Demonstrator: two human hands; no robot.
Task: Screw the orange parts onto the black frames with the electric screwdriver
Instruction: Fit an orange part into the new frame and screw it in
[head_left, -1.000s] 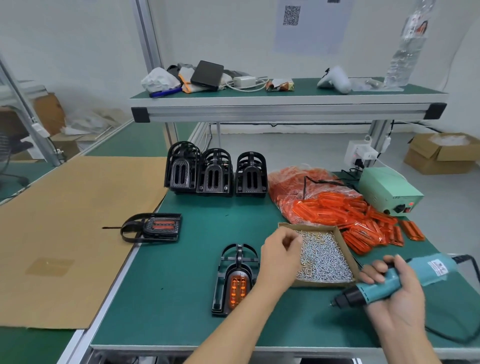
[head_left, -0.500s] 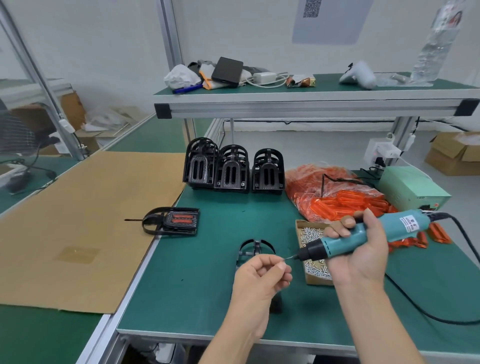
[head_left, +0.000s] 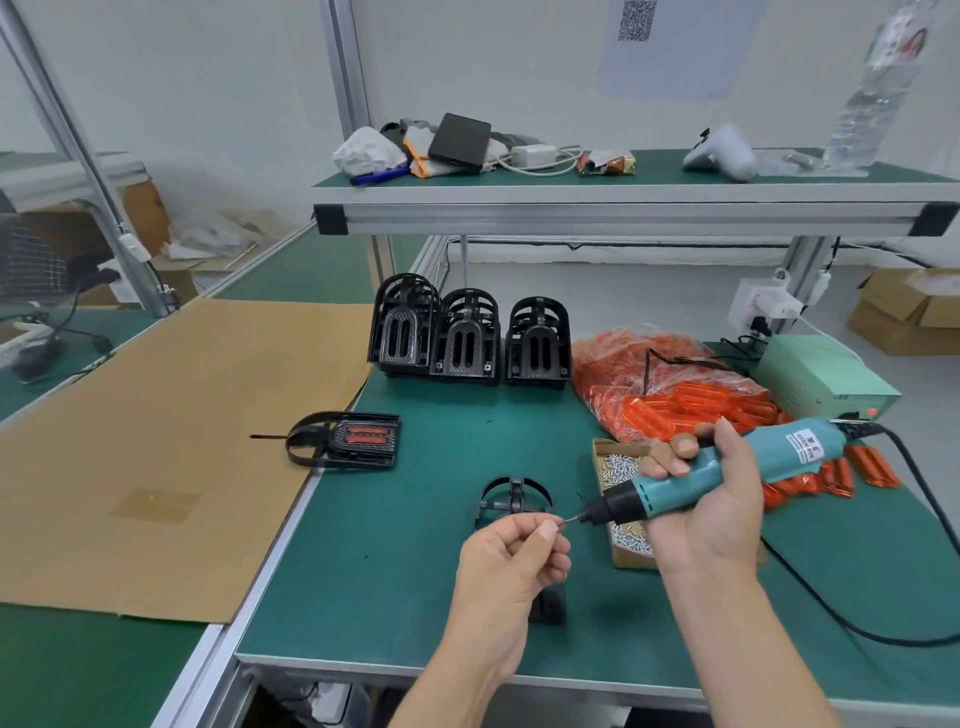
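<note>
My right hand (head_left: 701, 499) grips the teal electric screwdriver (head_left: 737, 473), held level with its bit pointing left. My left hand (head_left: 511, 561) pinches a small screw (head_left: 561, 525) right at the bit's tip. Under my left hand lies a black frame (head_left: 511, 496); only its arched top and a bottom corner show, and its orange part is hidden. A frame with an orange part fitted (head_left: 345, 441) lies at the mat's left edge. Three stacks of black frames (head_left: 467, 345) stand at the back. Loose orange parts (head_left: 685, 405) lie in a heap at the right.
A cardboard tray of screws (head_left: 621, 467) sits behind the screwdriver. The green power unit (head_left: 826, 379) stands at the right, its black cable (head_left: 924, 499) looping over the mat. A brown cardboard sheet (head_left: 171, 441) covers the left table. A shelf (head_left: 623, 200) hangs overhead.
My left hand left the screw tray and came in front of the frame with a screw. My right hand lifted the screwdriver and swung its bit left to meet the screw.
</note>
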